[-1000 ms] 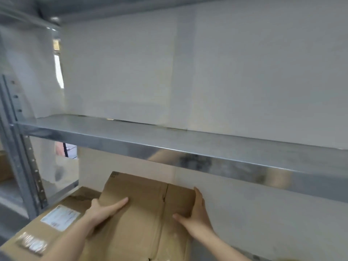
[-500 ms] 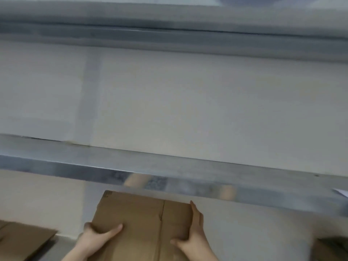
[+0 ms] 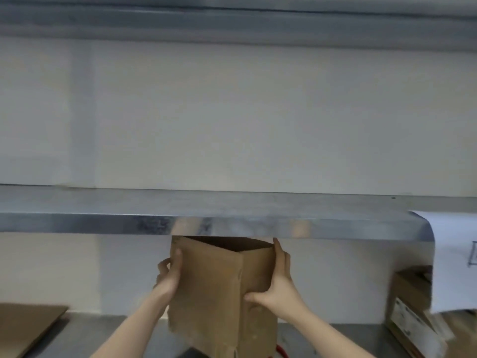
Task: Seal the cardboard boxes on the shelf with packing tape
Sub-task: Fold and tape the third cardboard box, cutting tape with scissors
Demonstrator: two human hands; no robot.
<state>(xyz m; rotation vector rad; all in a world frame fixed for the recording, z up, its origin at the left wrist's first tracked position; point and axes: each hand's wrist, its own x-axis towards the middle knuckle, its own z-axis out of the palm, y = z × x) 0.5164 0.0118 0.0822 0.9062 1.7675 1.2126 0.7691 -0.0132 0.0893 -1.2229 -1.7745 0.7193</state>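
Below the shelf, left grip and right grip clamp the box by its sides, held upright. Flat a moment ago, it is now squared open, top gaping; its flaps likely need closing before tape.

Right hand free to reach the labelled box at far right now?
Probably not yet: the right hand grips the open box with the left hand. Otherwise the way to the labelled box looks free; a paper sheet partly covers it.
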